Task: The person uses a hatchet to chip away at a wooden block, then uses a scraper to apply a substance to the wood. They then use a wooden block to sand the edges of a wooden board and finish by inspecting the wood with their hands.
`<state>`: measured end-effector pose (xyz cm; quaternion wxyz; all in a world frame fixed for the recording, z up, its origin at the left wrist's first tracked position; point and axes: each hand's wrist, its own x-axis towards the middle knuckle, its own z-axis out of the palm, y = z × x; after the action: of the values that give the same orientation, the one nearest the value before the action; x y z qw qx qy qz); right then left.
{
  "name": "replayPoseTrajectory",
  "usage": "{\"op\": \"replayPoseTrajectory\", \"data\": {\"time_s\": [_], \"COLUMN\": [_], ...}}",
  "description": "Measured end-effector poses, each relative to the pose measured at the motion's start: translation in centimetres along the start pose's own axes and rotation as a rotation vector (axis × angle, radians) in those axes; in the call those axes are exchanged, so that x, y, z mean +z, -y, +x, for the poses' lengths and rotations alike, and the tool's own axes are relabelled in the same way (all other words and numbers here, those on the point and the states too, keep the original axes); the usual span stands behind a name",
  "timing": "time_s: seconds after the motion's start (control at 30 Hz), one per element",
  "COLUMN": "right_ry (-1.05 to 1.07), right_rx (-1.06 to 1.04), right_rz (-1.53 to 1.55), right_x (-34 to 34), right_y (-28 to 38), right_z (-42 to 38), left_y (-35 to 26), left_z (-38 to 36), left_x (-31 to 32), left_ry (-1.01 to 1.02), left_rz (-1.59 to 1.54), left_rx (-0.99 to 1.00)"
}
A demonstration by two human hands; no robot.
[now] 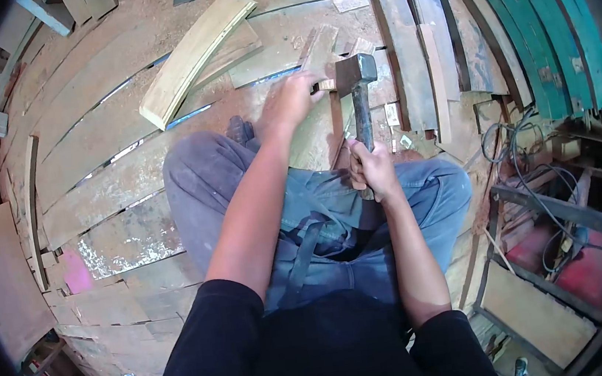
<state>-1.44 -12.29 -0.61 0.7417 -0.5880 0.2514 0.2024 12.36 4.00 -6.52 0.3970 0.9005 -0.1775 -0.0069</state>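
My right hand (373,168) is wrapped round the handle of a hammer (361,110). The hammer's metal head points away from me, just right of my left hand (296,99). The fingers of my left hand are closed on a small wooden piece (326,85) beside the hammer head. Under my hands, in front of my crossed legs, lies a wooden board (310,138). Whether the hammer head touches the small piece is unclear.
A thick pale plank (197,59) lies across another board at the upper left. Long boards (404,50) and green slats (519,14) stand at the right. Black cables (516,156) hang over a metal frame (571,213) at the lower right.
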Motion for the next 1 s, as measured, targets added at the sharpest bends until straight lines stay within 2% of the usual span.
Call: {"op": "replayPoseTrajectory", "data": {"time_s": [0.13, 0.2, 0.33, 0.53, 0.67, 0.73, 0.8, 0.93, 1.0], "right_ry": [-0.036, -0.053, -0.030, -0.034, -0.009, -0.075, -0.136, -0.091, -0.046], "right_rx": [0.030, -0.018, 0.017, -0.001, 0.068, 0.078, 0.070, 0.104, 0.064], "right_rz": [0.054, 0.013, 0.003, 0.012, 0.084, -0.017, -0.157, -0.152, -0.299], "right_x": [0.2, 0.4, 0.7, 2.0, 1.7, 1.6, 0.9, 0.7, 0.0], "right_y": [0.6, 0.1, 0.5, -0.1, 0.2, 0.2, -0.6, 0.3, -0.5], "right_z": [-0.8, -1.1, -1.3, -1.2, -1.1, -1.0, -0.2, -0.5, 0.3], "left_y": [-1.0, -1.1, -0.3, -1.4, -1.3, -1.1, -0.6, 0.1, -0.6], "left_z": [0.4, 0.6, 0.2, -0.3, -0.3, -0.4, -0.3, 0.0, -0.6], "left_x": [-0.9, -0.9, -0.4, -1.5, -1.2, -0.8, -0.5, 0.2, -1.0], "left_ry": [0.105, 0.091, 0.039, 0.041, 0.032, -0.039, -0.001, -0.017, 0.044], "left_rz": [-0.010, 0.011, -0.025, -0.011, -0.045, -0.115, -0.076, -0.089, -0.098], "left_rx": [-0.050, -0.048, 0.006, -0.064, -0.080, -0.024, -0.032, -0.013, -0.164]}}
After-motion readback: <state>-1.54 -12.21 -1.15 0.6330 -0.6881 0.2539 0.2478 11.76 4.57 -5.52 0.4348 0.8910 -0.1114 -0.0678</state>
